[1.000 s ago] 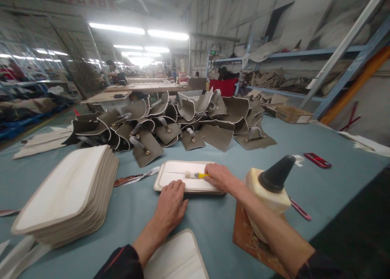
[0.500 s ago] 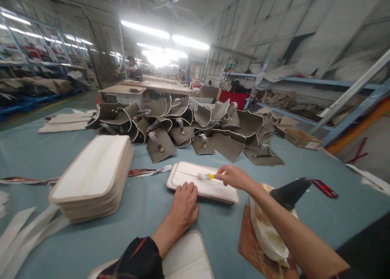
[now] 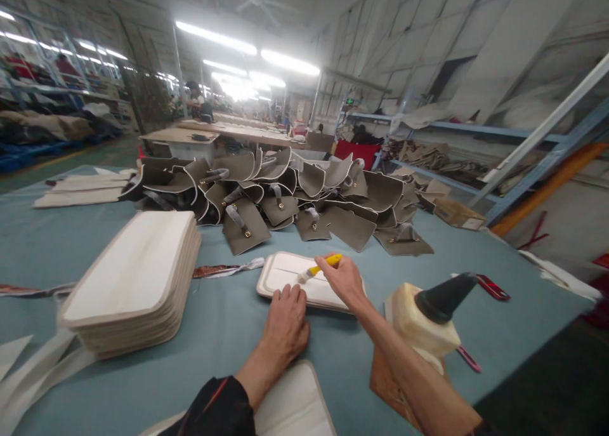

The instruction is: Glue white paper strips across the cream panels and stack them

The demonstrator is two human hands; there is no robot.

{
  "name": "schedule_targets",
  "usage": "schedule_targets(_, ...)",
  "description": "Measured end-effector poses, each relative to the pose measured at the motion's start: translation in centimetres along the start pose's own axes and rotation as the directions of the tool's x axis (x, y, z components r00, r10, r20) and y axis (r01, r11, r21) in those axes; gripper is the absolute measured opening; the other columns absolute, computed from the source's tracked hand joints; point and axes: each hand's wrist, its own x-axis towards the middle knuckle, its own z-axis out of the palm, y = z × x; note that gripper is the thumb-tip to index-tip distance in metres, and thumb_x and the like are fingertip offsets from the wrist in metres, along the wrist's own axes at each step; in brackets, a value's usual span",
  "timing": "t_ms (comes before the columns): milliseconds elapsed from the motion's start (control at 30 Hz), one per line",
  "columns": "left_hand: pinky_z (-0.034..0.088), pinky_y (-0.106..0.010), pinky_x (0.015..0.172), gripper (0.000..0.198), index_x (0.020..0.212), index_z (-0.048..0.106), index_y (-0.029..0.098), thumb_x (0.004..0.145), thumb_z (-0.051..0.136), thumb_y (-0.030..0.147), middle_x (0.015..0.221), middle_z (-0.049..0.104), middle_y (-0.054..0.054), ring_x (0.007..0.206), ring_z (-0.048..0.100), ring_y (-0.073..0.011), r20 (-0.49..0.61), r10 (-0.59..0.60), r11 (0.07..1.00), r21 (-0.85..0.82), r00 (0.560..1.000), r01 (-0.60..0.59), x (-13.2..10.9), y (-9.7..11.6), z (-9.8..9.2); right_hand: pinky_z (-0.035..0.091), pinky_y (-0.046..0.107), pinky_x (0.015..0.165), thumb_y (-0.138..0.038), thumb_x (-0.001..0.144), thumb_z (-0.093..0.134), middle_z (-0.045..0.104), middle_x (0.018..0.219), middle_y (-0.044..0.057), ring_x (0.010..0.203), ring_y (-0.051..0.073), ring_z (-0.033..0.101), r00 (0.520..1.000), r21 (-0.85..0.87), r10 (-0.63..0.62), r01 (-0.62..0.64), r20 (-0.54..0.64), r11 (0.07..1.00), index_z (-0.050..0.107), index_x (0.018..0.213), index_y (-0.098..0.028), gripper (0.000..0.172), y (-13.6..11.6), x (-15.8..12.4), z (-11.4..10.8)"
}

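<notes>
My right hand [image 3: 346,282] is closed around a small brush [image 3: 313,271] with a yellow handle. The bristles point down and left, against the top of a small stack of white rounded panels [image 3: 281,268]. My left hand [image 3: 288,315] lies on the near edge of that stack, fingers stretched out, just beside the bristles. Beneath my left forearm is another white panel [image 3: 297,398], partly covered by the sleeve. To the right of my right forearm stands a yellowish-white container [image 3: 404,306] with a black cone-shaped piece [image 3: 445,298] on it.
A tall stack of white panels [image 3: 126,271] stands on the left. Grey-brown bag pieces [image 3: 245,226] with handles and gold fittings heap across the back of the table. White strips [image 3: 42,385] lie at lower left; a red-and-black object [image 3: 493,287] lies at right.
My right hand has moved slightly left and nearer, and the brush is now tilted with its handle up. Its bristles have shifted left, close to my left fingers. The left hand stays in place.
</notes>
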Motion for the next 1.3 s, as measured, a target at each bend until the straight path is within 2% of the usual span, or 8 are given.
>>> schedule_targets(100, 0.036, -0.054, 0.118, 0.055, 0.137, 0.052, 0.013, 0.086, 0.058, 0.031, 0.147, 0.054, -0.019, 0.139, 0.045, -0.0362, 0.012, -0.007, 1.000, 0.004, 1.000, 0.007, 0.0, 0.1, 0.0, 0.039, 0.025, 0.056, -0.049, 0.087, 0.053, 0.068, 0.068, 0.001, 0.064, 0.018, 0.061, 1.000, 0.130, 0.012, -0.009, -0.025, 0.991, 0.077, 0.089, -0.018, 0.039, -0.2, -0.5, 0.9)
schedule_targets(300, 0.031, -0.057, 0.123, 0.062, 0.143, 0.049, 0.010, 0.086, 0.058, 0.032, 0.154, 0.048, -0.020, 0.144, 0.040, -0.0388, 0.035, -0.021, 1.000, 0.005, 0.999, 0.021, -0.1, 0.2, 0.2, 0.045, 0.025, 0.060, -0.050, 0.085, 0.055, 0.071, 0.078, 0.002, 0.063, 0.016, 0.058, 0.997, 0.342, -0.076, 0.072, -0.003, 0.937, 0.076, 0.096, -0.018, 0.039, -1.2, -0.5, 4.0)
schedule_targets(467, 0.031, -0.055, 0.124, 0.066, 0.145, 0.049, 0.010, 0.085, 0.060, 0.034, 0.153, 0.049, -0.019, 0.144, 0.041, -0.0383, 0.038, -0.036, 0.999, -0.001, 0.999, 0.036, -0.1, 0.4, 0.1, 0.047, 0.026, 0.068, -0.049, 0.087, 0.052, 0.070, 0.075, 0.001, 0.070, 0.018, 0.062, 0.994, 0.406, -0.105, 0.087, 0.022, 0.910, 0.075, 0.086, -0.019, 0.038, -1.3, 0.1, 6.4)
schedule_targets(633, 0.031, -0.054, 0.124, 0.067, 0.145, 0.048, 0.007, 0.085, 0.059, 0.033, 0.153, 0.049, -0.020, 0.144, 0.040, -0.0389, 0.036, -0.031, 0.999, 0.026, 0.999, 0.030, -0.1, 0.4, 0.3, 0.045, 0.024, 0.065, -0.043, 0.087, 0.049, 0.069, 0.068, 0.001, 0.069, 0.018, 0.064, 0.993, 0.384, -0.105, 0.076, 0.058, 0.920, 0.077, 0.085, -0.018, 0.038, -0.9, 1.1, 6.7)
schedule_targets(800, 0.031, -0.053, 0.123, 0.066, 0.145, 0.049, 0.008, 0.084, 0.059, 0.033, 0.156, 0.048, -0.019, 0.145, 0.039, -0.0385, 0.022, -0.011, 0.998, 0.058, 1.000, 0.009, 0.1, 0.2, 0.6, 0.038, 0.024, 0.060, -0.036, 0.086, 0.051, 0.069, 0.064, 0.001, 0.065, 0.016, 0.060, 0.991, 0.243, -0.114, 0.095, 0.064, 0.965, 0.078, 0.078, -0.018, 0.033, -0.5, 2.2, 4.6)
schedule_targets(1033, 0.032, -0.054, 0.122, 0.067, 0.147, 0.049, 0.005, 0.086, 0.059, 0.032, 0.156, 0.049, -0.021, 0.145, 0.041, -0.0392, -0.026, 0.010, 0.996, 0.085, 1.000, -0.008, 0.2, 0.2, 1.2, 0.033, 0.025, 0.056, -0.031, 0.089, 0.047, 0.067, 0.061, 0.001, 0.060, 0.015, 0.055, 0.999, -0.053, -0.027, 0.028, 0.024, 0.998, 0.079, 0.078, -0.016, 0.037, 3.6, 2.1, -2.1)
schedule_targets(1167, 0.033, -0.055, 0.121, 0.065, 0.146, 0.050, 0.005, 0.087, 0.059, 0.031, 0.156, 0.049, -0.022, 0.144, 0.043, -0.0401, -0.055, 0.027, 0.995, 0.100, 0.998, -0.021, 0.3, 0.0, 1.5, 0.033, 0.026, 0.059, -0.029, 0.093, 0.047, 0.072, 0.069, 0.006, 0.065, 0.017, 0.060, 0.999, -0.260, 0.044, -0.049, -0.027, 0.964, 0.078, 0.081, -0.015, 0.036, 5.3, 1.5, -5.5)
schedule_targets(1300, 0.033, -0.054, 0.121, 0.064, 0.146, 0.051, 0.005, 0.087, 0.059, 0.030, 0.155, 0.050, -0.022, 0.144, 0.044, -0.0396, -0.072, 0.033, 0.993, 0.116, 0.997, -0.025, 0.4, 0.1, 1.6, 0.037, 0.029, 0.067, -0.028, 0.097, 0.048, 0.077, 0.088, 0.016, 0.081, 0.023, 0.069, 0.991, -0.447, 0.102, -0.131, -0.088, 0.885, 0.079, 0.090, -0.014, 0.035, 5.5, 0.8, -7.4)
